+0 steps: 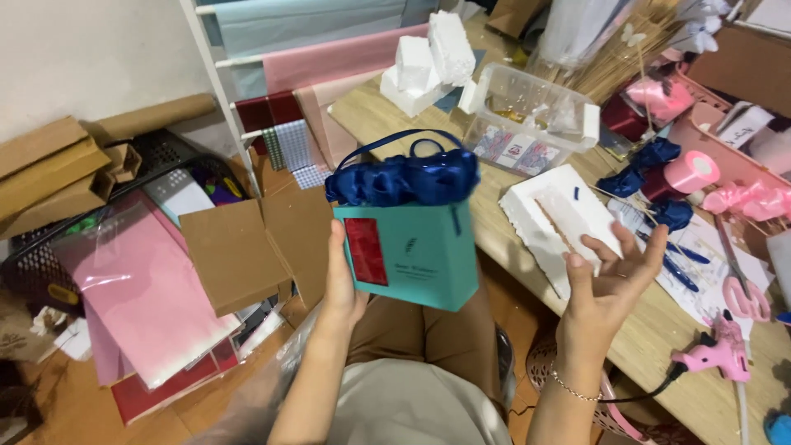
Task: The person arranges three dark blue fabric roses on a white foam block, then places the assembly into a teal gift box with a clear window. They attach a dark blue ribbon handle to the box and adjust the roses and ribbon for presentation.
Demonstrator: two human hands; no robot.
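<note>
One teal gift bag [409, 251], already topped with blue ribbon bows [404, 178], sat centre frame clamped in the left hand [342, 280], while the right hand [614, 276] hovered open and empty.

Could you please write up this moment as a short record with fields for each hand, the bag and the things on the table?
left hand: left hand grips the teal gift bag from its side
right hand: right hand open, palm up, holding nothing
bag top: dark blue ribbon bows fill the opening
table: pink glue gun, pink scissors, pink ribbon roll, white foam tray, clear plastic box
</note>
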